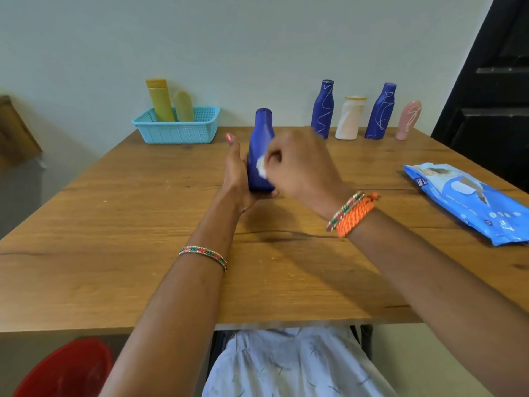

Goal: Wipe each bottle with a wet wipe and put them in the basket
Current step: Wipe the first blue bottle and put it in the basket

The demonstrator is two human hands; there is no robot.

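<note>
Red bowl (64, 368) low at the left, under the table (128, 224), well out of play. Further back, turquoise basket (176, 130) near the table's far left edge, already holding two yellow bottles (159, 100), upright and leaning on the wall. Ahead of centre, left hand (236, 173) cupped round the base and back of a blue bottle (260, 150), gripping it upright just above the tabletop. Right hand (297, 164) curled on a scrunched white wipe (261, 167), pressing it against the bottle's lower front. To do this step well: probably best to turn the bottle in the left palm while rubbing downwards, covering neck, shoulders and back too, and keeping a firm hold at the base, since a damp plastic surface looks likely to slip. Beyond the right hand, along the wall: another blue bottle (323, 110), scribbled with white lines, then a white bottle (348, 118), a third blue bottle (382, 111) also scribbled, and a pink tube (408, 120), all waiting. Far right, blue pack of wipes (472, 202) lying flat near the edge. Nothing between the held bottle and the basket; path leftwards looks open, though the basket's standing bottles could be knocked.
</note>
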